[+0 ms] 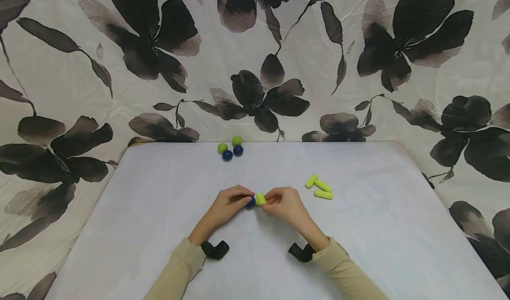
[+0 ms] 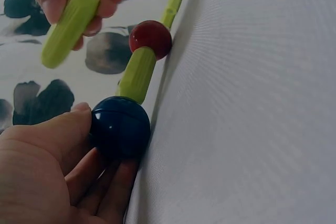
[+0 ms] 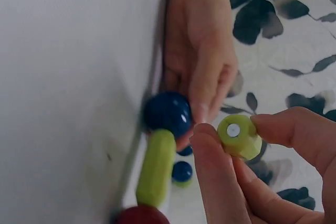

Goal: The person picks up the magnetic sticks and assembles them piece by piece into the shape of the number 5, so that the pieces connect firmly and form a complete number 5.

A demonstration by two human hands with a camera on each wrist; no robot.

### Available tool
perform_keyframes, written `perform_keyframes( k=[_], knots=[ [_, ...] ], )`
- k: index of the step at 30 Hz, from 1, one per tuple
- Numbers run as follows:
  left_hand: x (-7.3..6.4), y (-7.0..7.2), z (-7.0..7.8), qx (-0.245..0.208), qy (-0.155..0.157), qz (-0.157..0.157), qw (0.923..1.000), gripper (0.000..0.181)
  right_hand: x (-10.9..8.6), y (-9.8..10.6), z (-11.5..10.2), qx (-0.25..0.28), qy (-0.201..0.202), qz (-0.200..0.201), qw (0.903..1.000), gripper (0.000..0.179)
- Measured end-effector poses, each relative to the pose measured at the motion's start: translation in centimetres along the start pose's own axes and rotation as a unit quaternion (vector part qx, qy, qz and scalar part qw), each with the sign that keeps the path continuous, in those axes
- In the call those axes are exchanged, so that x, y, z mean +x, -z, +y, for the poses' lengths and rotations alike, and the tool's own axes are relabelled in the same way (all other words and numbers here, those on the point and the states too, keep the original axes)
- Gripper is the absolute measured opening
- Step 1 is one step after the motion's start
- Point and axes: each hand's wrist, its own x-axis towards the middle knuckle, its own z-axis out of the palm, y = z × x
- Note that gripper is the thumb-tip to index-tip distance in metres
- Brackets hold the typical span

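Between its thumb and fingers my left hand holds a glossy dark blue ball low at the white table. A yellow-green toy building rod runs from this ball to a red ball; the head view does not show the red one. My right hand pinches another yellow-green rod, apart from the blue ball. A pale round disc shows in that rod's end. Beyond the red ball in the left wrist view is a further rod; whether it joins the ball I cannot tell.
Two green balls and two blue balls sit clustered at the table's back edge. Three loose yellow-green rods lie right of my right hand. Behind the white tabletop hangs a flower-patterned cloth.
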Motion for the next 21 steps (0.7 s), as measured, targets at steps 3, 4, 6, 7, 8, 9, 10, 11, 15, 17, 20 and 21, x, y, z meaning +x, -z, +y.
perform_keyframes(
  k=[3,4,6,7,8,9,10,11,15,17,20,21],
  knots=[
    [0.0,0.0,-0.1,-0.003,0.0,0.0,1.0,0.02,0.0,-1.0,0.7,0.031,-0.02,-0.018,0.9992,0.014],
    [0.0,0.0,-0.1,-0.004,0.0,-0.001,1.0,0.02,0.0,-1.3,0.9,0.037,-0.027,-0.023,0.9987,0.014],
    [0.0,0.0,-0.1,-0.006,0.0,-0.002,1.0,0.02,0.0,-1.9,1.3,0.04,-0.036,-0.026,0.9982,0.014],
    [0.0,0.0,-0.2,-0.009,-0.001,-0.002,1.0,0.02,0.0,-2.2,1.5,0.042,-0.043,-0.028,0.9978,0.015],
    [0.0,0.0,-0.2,-0.011,-0.002,-0.003,0.9999,0.019,-0.1,-2.5,1.7,0.045,-0.05,-0.029,0.9973,0.016],
    [0.0,0.1,-0.2,-0.012,-0.004,-0.004,0.9999,0.019,-0.1,-2.8,1.9,0.05,-0.058,-0.031,0.9966,0.017],
    [0.0,0.1,-0.2,-0.013,-0.005,-0.004,0.9999,0.019,-0.1,-3.0,2.0,0.059,-0.066,-0.035,0.9955,0.017],
    [0.0,0.1,-0.2,-0.014,-0.005,-0.005,0.9999,0.019,-0.1,-3.2,2.1,0.069,-0.075,-0.04,0.994,0.018],
    [0.0,0.1,-0.1,-0.012,-0.003,-0.004,0.9999,0.019,-0.3,-3.9,2.4,0.117,-0.102,-0.052,0.9865,0.02],
    [0.0,0.1,-0.1,-0.008,0.0,-0.004,1.0,0.019,-0.4,-4.3,2.5,0.138,-0.108,-0.051,0.9832,0.019],
    [0.0,0.1,-0.1,-0.006,0.004,-0.003,1.0,0.019,-0.4,-4.8,2.6,0.159,-0.112,-0.05,0.9796,0.018],
    [0.0,0.1,-0.1,-0.006,0.005,-0.003,1.0,0.019,-0.4,-5.0,2.6,0.164,-0.114,-0.051,0.9785,0.018]
  ],
)
